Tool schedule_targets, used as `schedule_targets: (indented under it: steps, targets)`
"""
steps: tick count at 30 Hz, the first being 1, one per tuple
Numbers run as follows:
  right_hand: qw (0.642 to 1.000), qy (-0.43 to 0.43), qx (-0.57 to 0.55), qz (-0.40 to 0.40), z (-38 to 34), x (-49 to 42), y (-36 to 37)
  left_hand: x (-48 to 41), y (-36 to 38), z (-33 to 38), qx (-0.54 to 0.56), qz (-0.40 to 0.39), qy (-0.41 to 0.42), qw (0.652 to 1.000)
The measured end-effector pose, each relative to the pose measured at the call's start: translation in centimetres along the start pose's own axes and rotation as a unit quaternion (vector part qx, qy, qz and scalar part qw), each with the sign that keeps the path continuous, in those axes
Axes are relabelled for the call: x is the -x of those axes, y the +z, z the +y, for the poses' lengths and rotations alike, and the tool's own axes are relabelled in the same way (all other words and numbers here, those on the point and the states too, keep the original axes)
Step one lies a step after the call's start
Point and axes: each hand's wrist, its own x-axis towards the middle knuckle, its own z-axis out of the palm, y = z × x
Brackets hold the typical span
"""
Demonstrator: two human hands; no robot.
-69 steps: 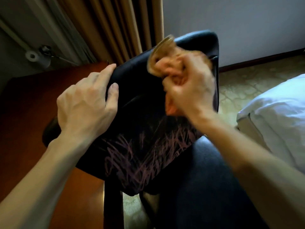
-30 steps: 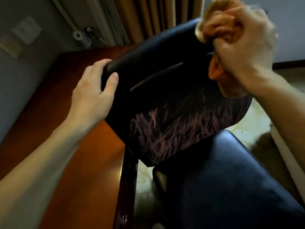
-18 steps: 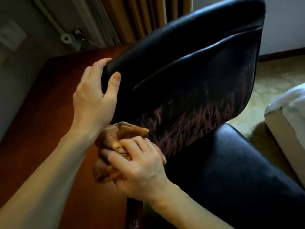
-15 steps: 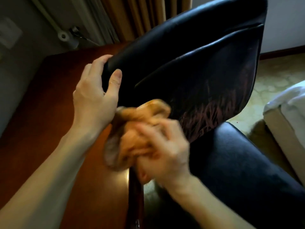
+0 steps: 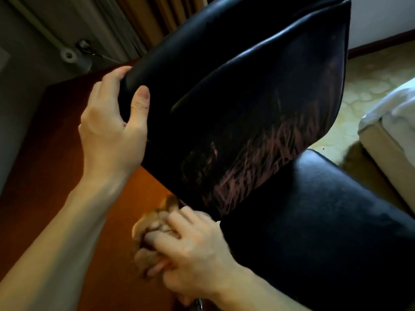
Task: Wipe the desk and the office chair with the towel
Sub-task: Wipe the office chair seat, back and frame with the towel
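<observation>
The black leather office chair fills the middle, its backrest (image 5: 247,90) tilted and worn to pinkish scratches near its lower edge, its seat (image 5: 325,232) at the lower right. My left hand (image 5: 112,131) grips the backrest's left top corner, thumb on the front face. My right hand (image 5: 190,250) holds a bunched brown towel (image 5: 152,223) just below the backrest's lower left corner, blurred with motion. The reddish-brown wooden desk (image 5: 56,142) lies to the left behind both hands.
Tan curtains (image 5: 157,16) hang behind the chair. A white pipe fitting (image 5: 69,55) sits on the grey wall at the upper left. A bed with white bedding (image 5: 395,113) stands at the right edge on pale patterned floor (image 5: 370,70).
My right hand swept the towel from the backrest's top right corner down across it to its lower left edge, then lower still. My left hand kept its grip on the corner.
</observation>
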Motion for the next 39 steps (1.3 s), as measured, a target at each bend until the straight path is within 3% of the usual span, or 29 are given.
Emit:
schedule_targets:
  steps: [3, 5, 8, 12, 14, 16, 18, 20, 21, 22, 25, 27, 29, 31, 33, 37, 39]
  targets:
    - [0.977, 0.106, -0.072, 0.17, 3.1, -1.6, -4.4, 0.1, 0.0, -0.1, -0.007, 0.006, -0.001, 1.0]
    - [0.947, 0.166, -0.059, 0.268, 6.4, -3.8, -8.6, 0.0, 0.1, 0.1, -0.008, 0.007, -0.001, 1.0]
    - [0.914, 0.248, 0.009, 0.32, 10.2, -8.1, -12.3, 0.0, 0.3, 0.4, -0.007, 0.025, -0.009, 1.0]
    - [0.913, 0.327, 0.05, 0.237, 11.6, -11.5, -10.8, -0.3, 0.6, 0.4, -0.012, 0.025, -0.018, 0.999]
    - [0.905, 0.35, 0.05, 0.235, 10.7, -11.3, -8.8, -0.3, 0.7, 0.3, -0.011, 0.03, -0.026, 0.999]
    - [0.926, 0.308, 0.023, 0.217, 7.9, -9.4, -6.6, -0.2, 0.8, 0.5, -0.005, 0.04, -0.034, 0.999]
    - [0.981, 0.179, 0.042, 0.058, 4.3, -6.3, -3.8, 0.0, 0.8, 0.6, -0.003, 0.046, -0.04, 0.998]
    - [0.985, 0.062, 0.029, -0.156, 1.5, -3.4, -1.9, 0.0, 0.9, 0.7, 0.002, 0.044, -0.036, 0.998]
    - [0.978, 0.066, -0.006, -0.198, 1.0, -2.5, -1.5, 0.2, 0.8, 0.7, 0.004, 0.047, -0.032, 0.998]
    - [0.977, 0.095, -0.023, -0.19, 1.2, -2.1, -1.8, 0.3, 0.9, 0.8, 0.005, 0.054, -0.029, 0.998]
    - [0.98, 0.184, -0.061, 0.038, 3.8, -3.6, -5.7, 0.5, 1.4, 0.8, 0.0, 0.08, -0.028, 0.996]
    - [0.955, 0.22, -0.037, 0.194, 6.4, -5.9, -9.4, 0.7, 1.6, 0.9, -0.003, 0.082, -0.026, 0.996]
    - [0.923, 0.26, 0.022, 0.281, 9.0, -9.0, -11.7, 0.7, 1.9, 1.1, -0.003, 0.094, -0.029, 0.995]
    - [0.905, 0.325, 0.027, 0.275, 9.4, -11.2, -11.2, 0.6, 2.0, 1.3, -0.008, 0.105, -0.039, 0.994]
    - [0.916, 0.35, 0.019, 0.194, 7.5, -10.9, -8.0, 0.3, 2.2, 1.3, -0.007, 0.107, -0.055, 0.993]
    - [0.984, 0.175, -0.027, -0.018, 2.9, -6.7, -4.8, 0.5, 2.1, 0.7, -0.02, 0.117, -0.034, 0.992]
    - [0.976, 0.189, -0.104, 0.02, 5.2, -7.0, -7.5, 0.7, 2.3, 0.1, -0.019, 0.114, -0.015, 0.993]
